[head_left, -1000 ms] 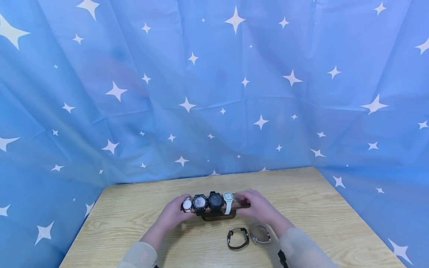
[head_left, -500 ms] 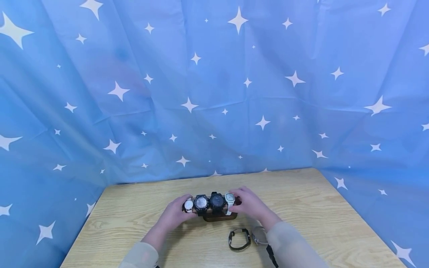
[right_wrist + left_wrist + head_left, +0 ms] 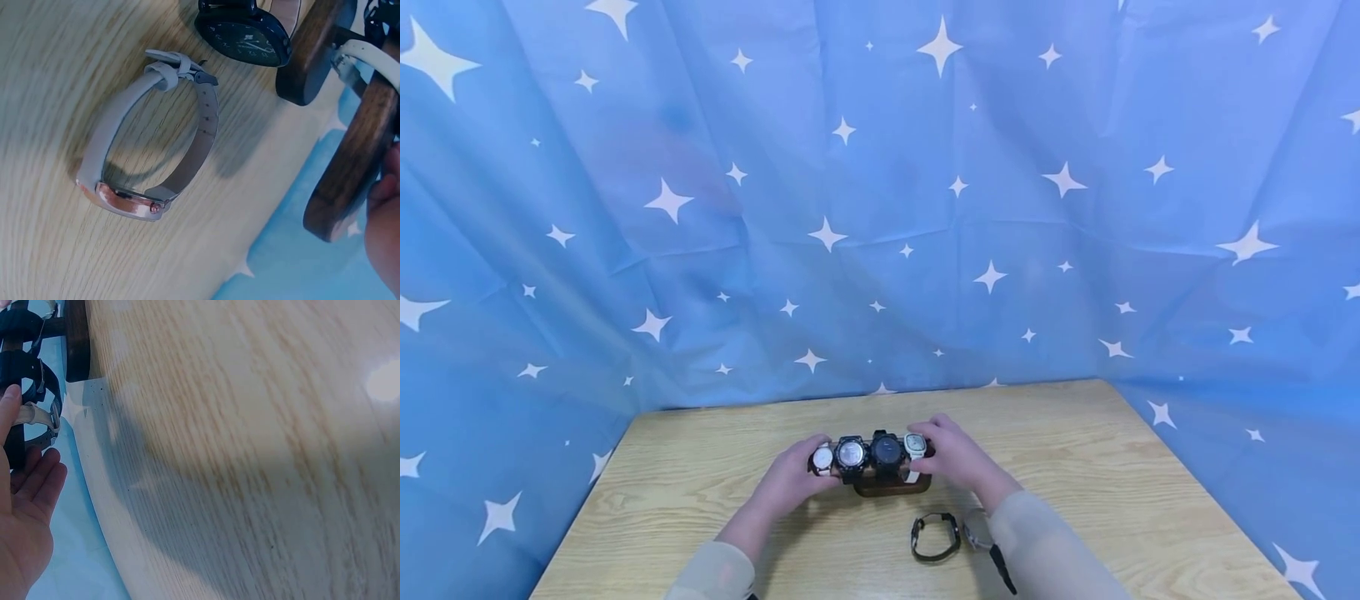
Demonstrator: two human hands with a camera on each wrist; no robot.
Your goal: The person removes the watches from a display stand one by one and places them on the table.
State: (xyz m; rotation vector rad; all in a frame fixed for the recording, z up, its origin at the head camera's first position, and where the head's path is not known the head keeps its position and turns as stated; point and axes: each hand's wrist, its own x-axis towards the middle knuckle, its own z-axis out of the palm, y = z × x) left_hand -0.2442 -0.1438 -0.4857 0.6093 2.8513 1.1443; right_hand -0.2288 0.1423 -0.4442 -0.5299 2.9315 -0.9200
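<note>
A dark wooden watch stand [image 3: 891,488] carries a row of watches on its bar. At the bar's left end, my left hand [image 3: 790,477] grips the end beside a white-dialled watch [image 3: 822,458]. The left wrist view shows that hand's thumb [image 3: 10,400] near a pale strap. Across the right end, my right hand [image 3: 958,457] holds the white square watch [image 3: 915,444] between thumb and fingers. Between the hands sit a black watch with a silver dial [image 3: 851,453] and an all-black watch [image 3: 887,451]. The right wrist view shows only part of the right hand.
On the wooden table [image 3: 700,492], in front of the stand, a dark-strapped watch [image 3: 935,557] lies on its side. Next to it is a pale-strapped watch with a rose-gold case [image 3: 125,203], partly covered by the right forearm in the head view. A starry blue cloth [image 3: 880,208] hangs behind.
My right hand has moved left from the bar's right end onto the white square watch. The left hand stays at the left end. The head view has shifted slightly.
</note>
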